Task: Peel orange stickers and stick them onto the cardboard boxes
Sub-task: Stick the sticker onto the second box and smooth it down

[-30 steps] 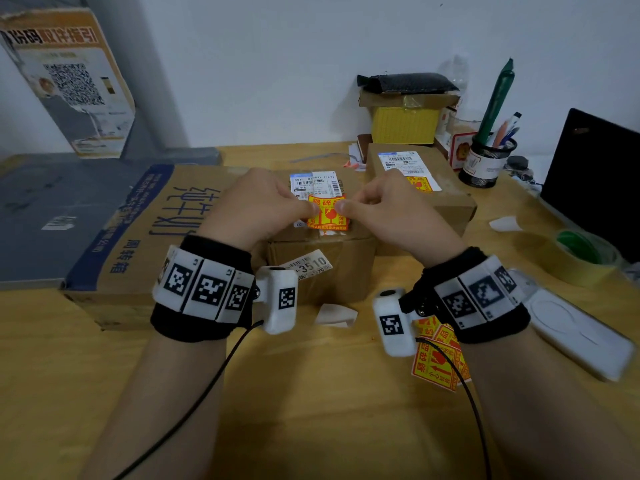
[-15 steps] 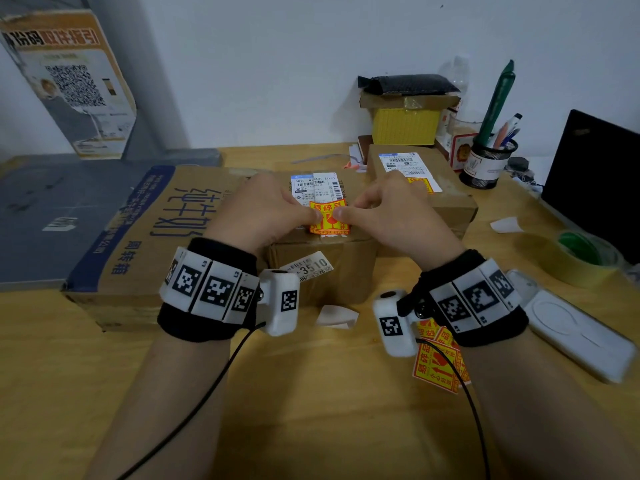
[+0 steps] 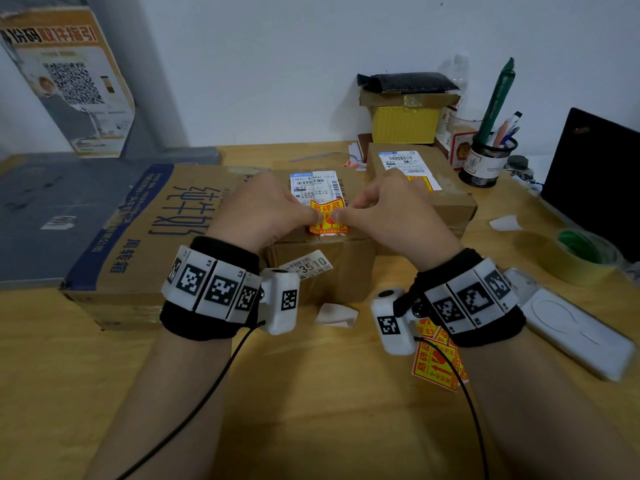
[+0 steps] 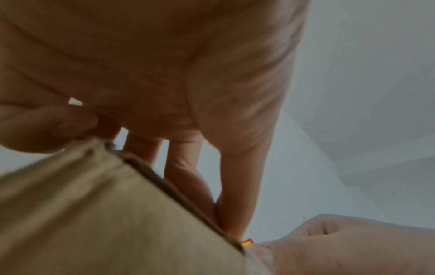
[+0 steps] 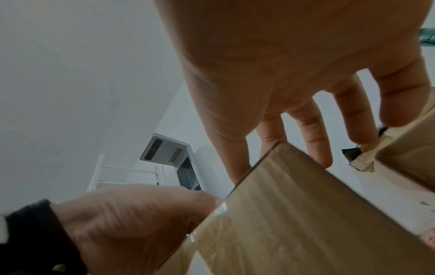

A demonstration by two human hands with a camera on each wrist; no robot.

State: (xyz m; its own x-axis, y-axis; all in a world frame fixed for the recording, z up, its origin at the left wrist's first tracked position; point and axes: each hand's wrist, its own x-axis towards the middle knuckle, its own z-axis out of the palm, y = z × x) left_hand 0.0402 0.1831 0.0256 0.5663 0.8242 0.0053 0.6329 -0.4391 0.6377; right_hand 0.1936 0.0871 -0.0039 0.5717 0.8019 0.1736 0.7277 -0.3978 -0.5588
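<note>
1. The middle cardboard box [image 3: 322,268] stands on the wooden worktop [image 3: 311,410] and serves as the landmark for everything below.
2. An orange sticker [image 3: 328,219] lies on top of that box, at its near edge, just below the white shipping label [image 3: 313,187].
3. The left hand [image 3: 263,206] comes onto the box top from the left; its thumb tip presses on the sticker's left part, with the other fingers laid loosely over the box top, grasping nothing.
4. The right hand [image 3: 391,209] comes from the right; its thumb tip presses on the sticker's right part, almost touching the left thumb, and its fingers are spread and relaxed, also grasping nothing.
5. The left wrist view shows straight fingers [image 4: 237,186] reaching down to the box edge, where a sliver of orange shows.
6. The right wrist view shows spread fingers [image 5: 306,134] above the box's top corner.
7. A large flat carton [image 3: 138,233] with blue print lies touching the box on its left.
8. A second small box [image 3: 446,202], with its own label and an orange sticker, stands just behind and to the right.
9. A stack of orange stickers [image 3: 434,367] lies on the worktop in front of the box, to the right, partly under the right wrist.
10. A roll of tape [image 3: 581,258] lies well to the right of the box.
</note>
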